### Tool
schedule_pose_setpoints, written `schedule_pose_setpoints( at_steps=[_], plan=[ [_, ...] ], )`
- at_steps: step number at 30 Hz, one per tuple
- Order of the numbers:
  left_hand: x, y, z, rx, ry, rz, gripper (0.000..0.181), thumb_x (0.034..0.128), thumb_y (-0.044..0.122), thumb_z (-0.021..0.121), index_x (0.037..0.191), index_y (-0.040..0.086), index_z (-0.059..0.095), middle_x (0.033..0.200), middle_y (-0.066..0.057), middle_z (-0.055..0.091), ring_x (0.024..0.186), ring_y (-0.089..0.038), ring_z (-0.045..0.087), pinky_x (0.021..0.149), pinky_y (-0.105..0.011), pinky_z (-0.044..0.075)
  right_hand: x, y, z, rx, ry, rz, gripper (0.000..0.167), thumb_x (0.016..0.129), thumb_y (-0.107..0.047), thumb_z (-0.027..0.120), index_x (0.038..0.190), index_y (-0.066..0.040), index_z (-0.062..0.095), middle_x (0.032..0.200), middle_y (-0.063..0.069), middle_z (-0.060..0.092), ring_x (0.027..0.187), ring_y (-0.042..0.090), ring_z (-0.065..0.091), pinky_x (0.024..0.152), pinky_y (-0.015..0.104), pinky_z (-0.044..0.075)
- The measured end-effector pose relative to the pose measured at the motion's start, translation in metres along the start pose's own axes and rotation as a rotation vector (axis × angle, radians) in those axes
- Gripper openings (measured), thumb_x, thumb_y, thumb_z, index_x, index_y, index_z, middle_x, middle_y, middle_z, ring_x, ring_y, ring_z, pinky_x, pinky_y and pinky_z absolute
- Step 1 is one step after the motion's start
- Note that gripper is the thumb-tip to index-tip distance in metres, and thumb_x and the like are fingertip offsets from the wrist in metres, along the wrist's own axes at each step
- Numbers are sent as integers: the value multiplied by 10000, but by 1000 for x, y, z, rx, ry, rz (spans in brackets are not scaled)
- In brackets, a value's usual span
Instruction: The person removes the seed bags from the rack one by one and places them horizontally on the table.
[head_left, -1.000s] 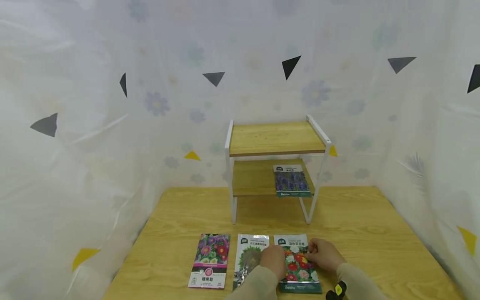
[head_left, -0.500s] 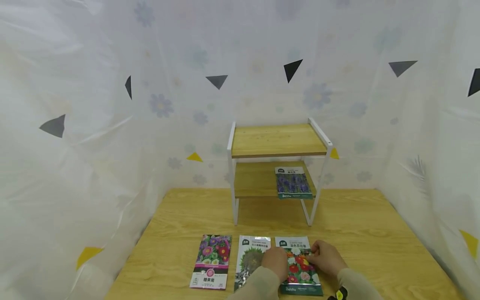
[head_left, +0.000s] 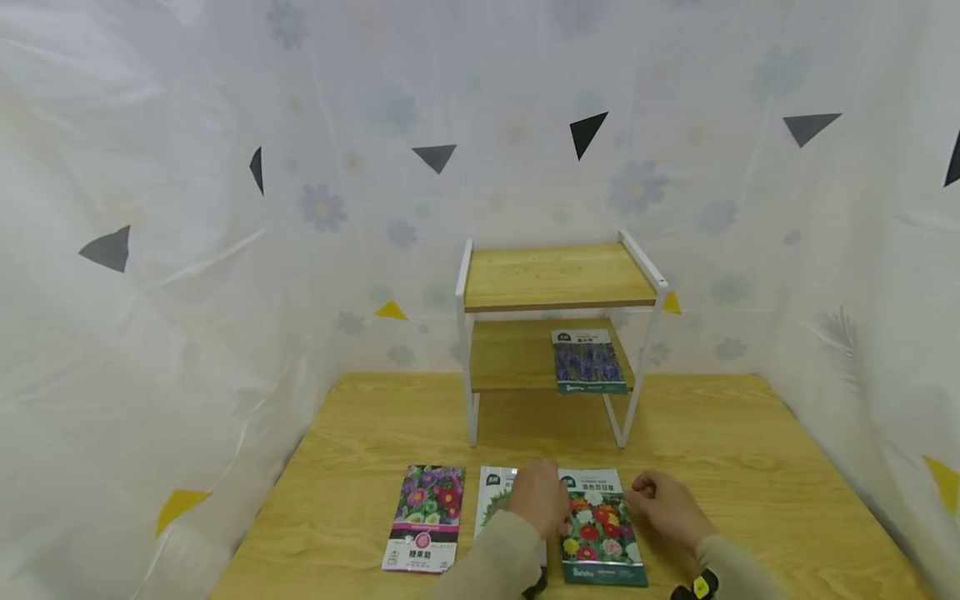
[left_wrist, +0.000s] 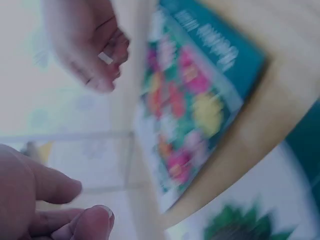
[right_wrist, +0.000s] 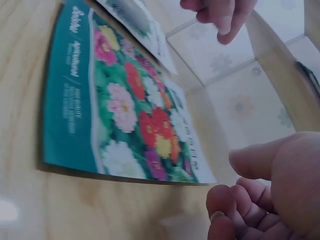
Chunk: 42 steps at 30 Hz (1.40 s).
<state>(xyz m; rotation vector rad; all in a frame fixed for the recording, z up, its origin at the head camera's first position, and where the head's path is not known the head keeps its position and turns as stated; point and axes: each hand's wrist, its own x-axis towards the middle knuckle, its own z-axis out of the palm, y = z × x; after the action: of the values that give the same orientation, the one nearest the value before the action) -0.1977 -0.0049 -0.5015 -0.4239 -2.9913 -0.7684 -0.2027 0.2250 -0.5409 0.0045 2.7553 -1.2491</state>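
Observation:
Over the right part of the sunflower packet point(head_left: 495, 492) is the left hand point(head_left: 538, 497), raised and holding nothing; in the left wrist view its thumb and fingers point(left_wrist: 92, 222) are bent with a gap between them. The red-and-white flower packet point(head_left: 602, 533) lies flat on the wooden table, between the two hands. At its right edge hovers the right hand point(head_left: 667, 508), its fingers loosely curled and gripping nothing, as the right wrist view shows the hand point(right_wrist: 280, 190) beside the flower packet point(right_wrist: 130, 107). The sunflower packet is partly hidden by the left hand and sleeve.
A pink flower packet point(head_left: 425, 517) lies at the left on the table point(head_left: 337, 467). Behind stands a two-tier shelf point(head_left: 555, 275) with white legs; a purple flower packet point(head_left: 588, 362) lies on its lower tier, slightly over the front edge. Patterned sheeting hangs around.
The left hand has risen slightly off the flower packet's left side and moved back. The right hand has drawn a little to the right, away from the packet's edge.

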Motion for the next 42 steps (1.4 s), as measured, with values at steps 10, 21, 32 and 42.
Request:
schedule_pose_setpoints(
  at_steps=[10, 21, 32, 42],
  plan=[
    [14, -8, -53, -218, 109, 22, 319, 969, 204, 573, 1178, -30, 632, 1001, -173, 689, 491, -54, 551, 540, -252, 501, 2, -21, -32, 67, 8, -108, 360, 938, -345, 630, 1067, -14, 567, 873, 70, 585, 751, 223, 588, 595, 289, 492],
    [33, -1, -89, -177, 149, -2, 357, 974, 301, 565, 1193, 27, 629, 1023, -106, 674, 761, -182, 632, 687, -350, 536, 9, -50, -52, -73, 94, -289, 250, 951, -275, 623, 1065, -53, 608, 890, 16, 597, 792, 152, 550, 657, 318, 472],
    [53, 7, -111, -81, 164, -17, 405, 980, 362, 528, 1199, 37, 630, 1124, -112, 669, 980, -269, 645, 795, -394, 536, 11, -79, -70, -125, 116, -375, 263, 965, -306, 598, 1059, -60, 612, 874, -5, 593, 768, 145, 547, 654, 320, 463],
    [76, 15, -125, -105, 110, -55, 431, 995, 366, 496, 1246, 31, 601, 1138, -125, 662, 847, -218, 655, 729, -350, 540, 20, -106, -78, -201, 120, -379, 431, 961, -424, 565, 1142, -37, 619, 943, 17, 626, 823, 148, 579, 724, 375, 493]
  ],
)
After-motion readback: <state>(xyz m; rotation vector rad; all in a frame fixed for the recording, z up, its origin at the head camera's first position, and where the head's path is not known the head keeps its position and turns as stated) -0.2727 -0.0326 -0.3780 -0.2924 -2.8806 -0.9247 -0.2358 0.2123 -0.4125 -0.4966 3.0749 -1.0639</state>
